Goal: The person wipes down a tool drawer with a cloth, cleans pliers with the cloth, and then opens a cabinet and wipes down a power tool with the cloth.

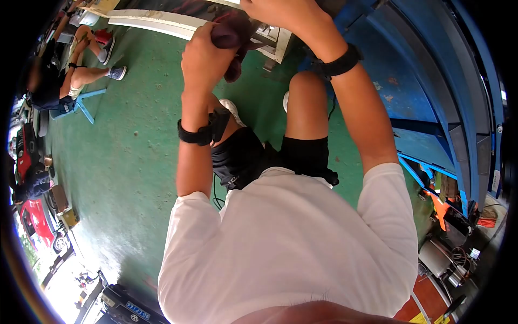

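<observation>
Left hand (204, 53) grasps dark cloth (227, 35); long axis near–far, loose end near. Right hand (281, 12): cannot tell grip.

Room above green floor (124, 156), white frame (162, 23) blocking ahead, blue panels (399, 65) right

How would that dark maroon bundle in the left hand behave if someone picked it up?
The maroon bundle would likely be floppy: it bunches in soft, cloth-like folds at the left hand, with one end dangling. It probably wouldn't roll neatly, given its uneven, crumpled outline.
</observation>
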`<state>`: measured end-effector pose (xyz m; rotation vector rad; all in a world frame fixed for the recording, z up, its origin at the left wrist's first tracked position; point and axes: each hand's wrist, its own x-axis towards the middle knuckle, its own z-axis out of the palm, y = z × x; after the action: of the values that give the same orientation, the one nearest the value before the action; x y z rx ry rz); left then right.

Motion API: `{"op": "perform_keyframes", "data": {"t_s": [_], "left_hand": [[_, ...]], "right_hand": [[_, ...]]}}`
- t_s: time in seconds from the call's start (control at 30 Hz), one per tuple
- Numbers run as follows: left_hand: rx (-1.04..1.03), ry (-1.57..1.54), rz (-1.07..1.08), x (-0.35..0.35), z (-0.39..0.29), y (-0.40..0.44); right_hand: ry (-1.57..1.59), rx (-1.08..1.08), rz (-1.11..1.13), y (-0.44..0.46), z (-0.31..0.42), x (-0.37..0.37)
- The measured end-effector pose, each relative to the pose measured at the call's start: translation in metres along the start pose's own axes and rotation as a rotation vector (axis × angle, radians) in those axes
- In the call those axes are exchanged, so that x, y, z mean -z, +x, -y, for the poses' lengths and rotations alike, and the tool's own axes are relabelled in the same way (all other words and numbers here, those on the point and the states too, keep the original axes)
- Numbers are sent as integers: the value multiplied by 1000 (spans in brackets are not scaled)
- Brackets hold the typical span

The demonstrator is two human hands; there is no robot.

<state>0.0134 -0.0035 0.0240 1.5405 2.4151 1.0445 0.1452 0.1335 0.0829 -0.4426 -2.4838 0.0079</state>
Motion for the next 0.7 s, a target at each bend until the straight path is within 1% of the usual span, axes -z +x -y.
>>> {"op": "perform_keyframes", "data": {"t_s": [0.1, 0.17, 0.23, 0.3, 0.37, 0.47, 0.63, 0.7], "left_hand": [[-13, 7, -11, 0, 4, 1], [-9, 55, 26, 6, 8, 9], [-22, 65, 8, 9, 15, 16], [43, 120, -61, 10, 27, 28], [53, 106, -95, 11, 52, 45], [61, 167, -152, 17, 93, 73], [65, 140, -319, 26, 162, 105], [82, 158, -312, 31, 184, 117]], "right_hand": [[-1, -21, -22, -2, 1, 2], [23, 0, -52, -4, 0, 3], [26, 17, -53, -4, -4, 2], [30, 34, -56, -5, -5, 2], [53, 28, -50, -4, -3, 3], [55, 14, -12, -3, -4, 3], [20, -23, 5, 0, -1, 5], [17, -31, 2, 0, -2, 5]]}}
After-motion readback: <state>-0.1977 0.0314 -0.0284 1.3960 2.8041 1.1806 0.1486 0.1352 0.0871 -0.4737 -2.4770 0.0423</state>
